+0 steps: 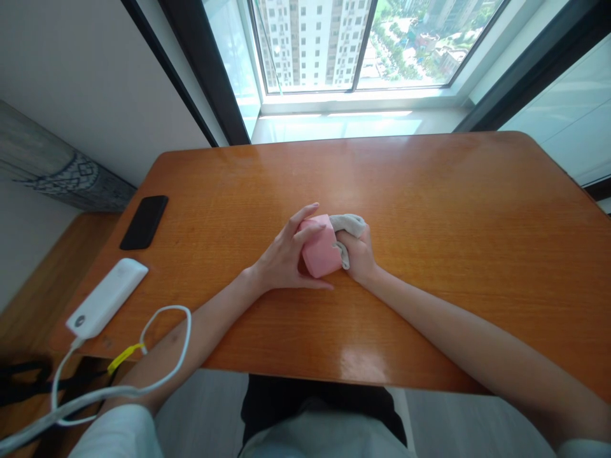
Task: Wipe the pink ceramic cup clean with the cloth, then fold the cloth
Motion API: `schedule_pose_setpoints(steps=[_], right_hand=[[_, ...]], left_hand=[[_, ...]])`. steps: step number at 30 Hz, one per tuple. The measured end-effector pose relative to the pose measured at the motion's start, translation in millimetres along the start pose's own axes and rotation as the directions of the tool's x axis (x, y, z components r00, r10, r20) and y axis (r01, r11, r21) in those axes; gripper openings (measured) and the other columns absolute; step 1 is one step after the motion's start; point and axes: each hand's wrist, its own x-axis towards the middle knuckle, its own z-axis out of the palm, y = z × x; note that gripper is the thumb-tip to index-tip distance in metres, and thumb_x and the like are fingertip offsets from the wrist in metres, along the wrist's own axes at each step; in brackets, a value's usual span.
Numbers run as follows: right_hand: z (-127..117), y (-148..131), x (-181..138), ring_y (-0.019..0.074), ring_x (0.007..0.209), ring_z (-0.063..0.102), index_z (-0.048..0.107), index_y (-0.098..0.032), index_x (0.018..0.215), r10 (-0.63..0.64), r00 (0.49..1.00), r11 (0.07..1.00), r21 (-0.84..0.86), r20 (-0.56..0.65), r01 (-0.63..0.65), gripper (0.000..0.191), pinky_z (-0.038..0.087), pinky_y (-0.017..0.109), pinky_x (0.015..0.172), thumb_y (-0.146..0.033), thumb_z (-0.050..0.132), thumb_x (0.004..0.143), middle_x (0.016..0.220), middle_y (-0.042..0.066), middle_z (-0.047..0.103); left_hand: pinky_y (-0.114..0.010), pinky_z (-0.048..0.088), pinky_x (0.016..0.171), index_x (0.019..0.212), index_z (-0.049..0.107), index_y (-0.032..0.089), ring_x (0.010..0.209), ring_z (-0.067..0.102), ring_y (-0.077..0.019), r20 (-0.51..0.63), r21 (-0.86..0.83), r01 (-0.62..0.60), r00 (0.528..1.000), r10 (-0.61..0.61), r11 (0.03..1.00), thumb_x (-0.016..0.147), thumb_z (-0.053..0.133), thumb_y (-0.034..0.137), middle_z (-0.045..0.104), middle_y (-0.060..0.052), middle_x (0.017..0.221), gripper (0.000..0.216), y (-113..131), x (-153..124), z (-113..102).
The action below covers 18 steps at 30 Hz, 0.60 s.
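A small pink block-shaped object point(321, 253), perhaps a box or cup, is held above the middle of the wooden table point(429, 210). My left hand point(289, 254) curves around its left side, with fingers over the top and the thumb stretched out below. On the other side, my right hand point(359, 253) is closed around a grey cloth point(351, 224). The cloth bunches up against the right side of the pink object, with one end hanging down between the fist and the object. Whether any cloth is inside the object, I cannot tell.
A black phone point(144, 222) lies at the table's left edge. Nearer to me is a white power bank point(107, 298). From it a white cable point(187, 331) with a yellow tag loops over my left forearm. A window point(353, 51) is beyond the far edge.
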Motion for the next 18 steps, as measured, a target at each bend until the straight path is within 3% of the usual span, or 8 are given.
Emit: schedule_pose_setpoints(steps=[3,6,10,12,14,16,18], right_hand=[[0.7,-0.8,0.4,0.0125,0.061,0.045,0.061,-0.022,0.059,0.005,1.000,1.000,-0.008,-0.003,-0.005,0.016,0.041,0.027,0.057,-0.026,0.069,0.073,0.063,-0.003,0.054],[0.8,-0.9,-2.8,0.0132,0.062,0.048,0.066,-0.022,0.062,0.001,1.000,0.999,-0.033,0.020,-0.001,0.016,0.042,0.028,0.058,-0.028,0.070,0.076,0.064,-0.003,0.057],[-0.3,0.2,-6.7,0.0137,0.061,0.051,0.069,-0.022,0.064,-0.026,0.997,0.995,-0.091,0.066,0.032,0.014,0.043,0.029,0.059,-0.028,0.068,0.077,0.064,-0.003,0.059],[-0.6,0.4,-6.5,0.0133,0.060,0.050,0.068,-0.022,0.062,-0.021,0.998,0.995,-0.096,0.065,0.027,0.016,0.042,0.028,0.058,-0.027,0.068,0.077,0.063,-0.003,0.058],[-0.4,0.3,-4.7,0.0129,0.061,0.049,0.069,-0.022,0.063,-0.009,0.999,0.998,-0.067,0.052,0.013,0.015,0.041,0.028,0.057,-0.027,0.068,0.078,0.064,-0.003,0.058],[0.1,0.1,-1.9,0.0129,0.061,0.049,0.069,-0.022,0.064,0.001,0.999,1.000,-0.030,0.037,0.000,0.013,0.042,0.027,0.058,-0.027,0.068,0.077,0.064,-0.003,0.058],[0.5,0.0,1.0,0.0128,0.061,0.048,0.066,-0.022,0.062,0.014,1.000,1.000,-0.009,0.015,-0.014,0.013,0.042,0.027,0.057,-0.026,0.068,0.075,0.064,-0.003,0.057]], left_hand=[[-0.064,0.055,0.124,0.170,0.036,0.036,0.158,0.052,-0.0428,-0.011,0.089,-0.011,1.000,0.012,0.996,0.074,0.102,0.061,0.040,-0.021,0.173,0.119,2.2,2.8,-1.2],[-0.060,0.059,0.118,0.165,0.043,0.031,0.145,0.062,-0.0412,-0.043,0.043,0.014,0.999,-0.012,0.999,0.069,0.102,0.065,0.054,-0.019,0.158,0.118,5.4,4.3,-2.6],[-0.044,0.065,0.094,0.160,0.043,0.029,0.111,0.073,-0.0295,0.013,-0.185,0.235,0.971,-0.237,0.954,0.076,0.094,0.072,0.066,-0.012,0.136,0.107,5.9,0.8,-2.4],[-0.040,0.064,0.088,0.161,0.040,0.029,0.105,0.074,-0.0262,0.054,-0.240,0.312,0.950,-0.308,0.919,0.080,0.090,0.074,0.067,-0.011,0.134,0.105,4.6,-1.1,-1.8],[-0.048,0.063,0.102,0.165,0.037,0.030,0.124,0.071,-0.0328,0.019,-0.214,0.267,0.963,-0.270,0.940,0.081,0.090,0.074,0.063,-0.015,0.147,0.108,2.9,-1.4,-1.7],[-0.061,0.055,0.121,0.169,0.033,0.032,0.151,0.057,-0.0419,-0.030,-0.128,0.145,0.988,-0.150,0.981,0.077,0.094,0.075,0.052,-0.020,0.164,0.118,1.3,-0.2,-2.1],[-0.068,0.048,0.128,0.172,0.030,0.035,0.163,0.045,-0.0455,-0.021,-0.010,0.019,1.000,-0.020,1.000,0.074,0.098,0.072,0.040,-0.021,0.174,0.125,0.5,1.2,-2.4]])
